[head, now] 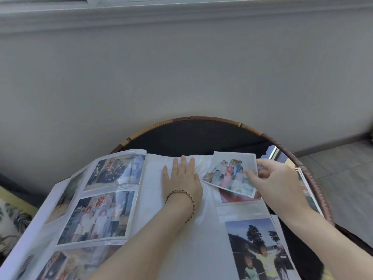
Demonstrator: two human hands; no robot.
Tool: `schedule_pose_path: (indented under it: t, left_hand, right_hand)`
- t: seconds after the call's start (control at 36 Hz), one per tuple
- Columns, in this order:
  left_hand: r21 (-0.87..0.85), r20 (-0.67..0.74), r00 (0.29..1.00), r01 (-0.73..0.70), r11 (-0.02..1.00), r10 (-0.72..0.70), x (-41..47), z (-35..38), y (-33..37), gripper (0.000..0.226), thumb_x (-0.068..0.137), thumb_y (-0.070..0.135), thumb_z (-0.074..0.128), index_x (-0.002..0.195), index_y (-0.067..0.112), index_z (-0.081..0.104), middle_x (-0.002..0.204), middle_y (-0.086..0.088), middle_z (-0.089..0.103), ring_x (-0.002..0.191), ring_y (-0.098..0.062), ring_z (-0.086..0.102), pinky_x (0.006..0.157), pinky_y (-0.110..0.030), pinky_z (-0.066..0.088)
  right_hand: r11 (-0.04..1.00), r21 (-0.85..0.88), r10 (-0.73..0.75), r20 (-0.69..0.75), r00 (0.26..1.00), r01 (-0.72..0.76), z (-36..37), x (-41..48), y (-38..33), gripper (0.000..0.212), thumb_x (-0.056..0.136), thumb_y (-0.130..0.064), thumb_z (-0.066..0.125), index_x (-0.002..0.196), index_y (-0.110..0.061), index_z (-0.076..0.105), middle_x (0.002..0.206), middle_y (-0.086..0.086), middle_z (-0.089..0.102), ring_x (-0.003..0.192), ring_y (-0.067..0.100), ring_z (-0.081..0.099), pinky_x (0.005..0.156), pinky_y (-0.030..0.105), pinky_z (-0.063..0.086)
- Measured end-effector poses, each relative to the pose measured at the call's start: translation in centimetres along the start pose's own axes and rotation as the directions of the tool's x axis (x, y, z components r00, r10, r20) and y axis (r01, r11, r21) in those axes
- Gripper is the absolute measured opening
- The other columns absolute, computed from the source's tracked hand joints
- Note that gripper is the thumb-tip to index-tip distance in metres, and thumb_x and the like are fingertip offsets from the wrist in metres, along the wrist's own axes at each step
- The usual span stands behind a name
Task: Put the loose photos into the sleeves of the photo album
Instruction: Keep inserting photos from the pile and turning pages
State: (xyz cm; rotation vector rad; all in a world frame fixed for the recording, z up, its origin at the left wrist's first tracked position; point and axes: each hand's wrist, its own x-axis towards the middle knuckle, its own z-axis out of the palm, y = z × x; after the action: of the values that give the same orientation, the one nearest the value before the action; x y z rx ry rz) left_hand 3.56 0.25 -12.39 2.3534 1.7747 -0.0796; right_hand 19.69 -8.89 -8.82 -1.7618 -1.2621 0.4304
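Observation:
An open photo album [153, 215] lies across a round table. Its left page holds several sleeved photos [96, 217]. My left hand [181, 178], with a bracelet on the wrist, presses flat with straight fingers on the white right page near the spine. My right hand [276, 182] pinches a loose group photo [230, 170] by its right edge and holds it tilted over the upper sleeve of the right page. A reddish photo [236, 196] shows under it. Lower on that page sits a sleeved photo of children under trees [260, 249].
The round table has a dark glass top and a woven rattan rim [314, 178]. A grey wall [181, 67] stands close behind it. More loose photos [306, 188] lie at the album's right edge. A patterned cushion [12, 219] is at the left, tiled floor [347, 178] at the right.

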Motion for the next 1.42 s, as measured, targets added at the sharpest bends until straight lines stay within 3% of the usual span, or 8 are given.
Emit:
schedule_pose_path:
  t: [0.19,0.33,0.47,0.72,0.89,0.97,1.06,1.42]
  left_hand:
    - [-0.009,0.009,1.0,0.001,1.0,-0.001,-0.3,-0.5,0.2,0.05,0.102,0.031,0.009,0.15,0.025,-0.006,0.157,0.003,-0.015,0.144,-0.017,-0.015,0.115,-0.041,-0.009]
    - [0.016,0.038,0.999,-0.022,1.0,0.021,-0.4,-0.9,0.4,0.051,0.102,0.032,0.009,0.15,0.025,-0.004,0.157,0.002,-0.014,0.144,-0.019,-0.015,0.115,-0.043,-0.009]
    - [0.018,0.092,0.987,-0.133,0.991,0.131,-0.1,-1.9,-0.8,0.05,0.101,0.031,0.02,0.15,0.021,0.01,0.159,0.001,-0.003,0.145,-0.02,-0.005,0.116,-0.039,0.0]
    - [-0.041,0.112,0.978,-0.174,0.984,0.178,-1.0,-4.2,-1.0,0.051,0.088,0.047,0.049,0.127,0.016,0.043,0.14,-0.005,0.036,0.124,-0.023,0.038,0.099,-0.034,0.034]
    - [0.229,0.259,0.964,-0.123,0.965,0.061,-1.1,-5.8,-3.9,0.095,0.076,0.065,0.058,0.148,0.022,0.012,0.158,-0.004,0.004,0.145,-0.026,0.0,0.116,-0.049,0.003]
    - [0.227,0.166,0.986,-0.052,0.973,0.014,-1.7,-6.0,-6.6,0.099,0.077,0.071,0.049,0.149,0.019,0.006,0.158,-0.002,-0.004,0.145,-0.023,-0.008,0.117,-0.05,0.002]
    - [0.154,0.111,0.994,-0.041,0.987,0.024,-2.5,-5.2,-8.6,0.097,0.076,0.075,0.043,0.148,0.019,0.009,0.158,0.003,-0.009,0.145,-0.02,-0.011,0.117,-0.048,0.003]
    - [-0.093,-0.047,0.998,-0.039,0.995,0.034,-3.2,-4.0,-9.1,0.103,0.072,0.069,0.057,0.149,0.025,0.004,0.157,0.009,0.005,0.145,-0.015,-0.007,0.117,-0.04,-0.002]
  right_hand:
    - [0.97,0.155,0.178,0.066,0.982,-0.186,0.4,0.9,0.3,0.011,0.088,-0.011,0.062,0.099,-0.014,0.063,0.068,-0.004,0.067,0.04,0.001,0.057,0.035,0.015,0.042]
    - [0.946,0.023,0.309,0.23,0.923,-0.322,1.0,3.0,0.6,0.015,0.09,-0.009,0.059,0.104,-0.004,0.065,0.045,-0.004,0.057,0.027,0.001,0.043,0.033,0.012,0.034]
    - [0.952,-0.117,0.304,0.317,0.898,-0.281,1.5,4.6,0.6,0.025,0.091,-0.015,0.059,0.114,-0.007,0.064,0.059,-0.001,0.058,0.027,0.0,0.043,0.033,0.012,0.033]
    - [0.973,0.004,0.209,0.389,0.897,-0.229,5.4,4.5,-1.0,0.017,0.091,-0.012,0.059,0.104,-0.004,0.067,0.063,0.001,0.063,0.033,0.002,0.05,0.04,0.014,0.041]
    - [0.977,-0.135,0.203,0.33,0.922,-0.167,5.9,4.4,-1.7,0.034,0.094,-0.014,0.05,0.061,-0.014,0.045,0.057,0.0,0.045,0.053,0.016,0.046,0.053,0.024,0.036]
    - [0.966,-0.135,0.253,0.297,0.921,-0.221,5.5,4.4,-1.1,0.01,0.089,-0.011,0.053,0.085,-0.015,0.062,0.07,0.012,0.058,0.063,0.032,0.061,0.066,0.034,0.053]
    - [0.958,-0.134,0.282,0.262,0.923,-0.254,5.4,4.4,-0.9,0.031,0.087,-0.011,0.061,0.118,-0.011,0.061,0.09,0.007,0.067,0.072,0.022,0.068,0.081,0.039,0.056]
    - [0.955,-0.101,0.297,0.355,0.886,-0.28,7.4,4.6,-3.0,0.007,0.085,-0.008,0.065,0.082,-0.014,0.064,0.074,0.004,0.065,0.068,0.021,0.065,0.082,0.034,0.055]
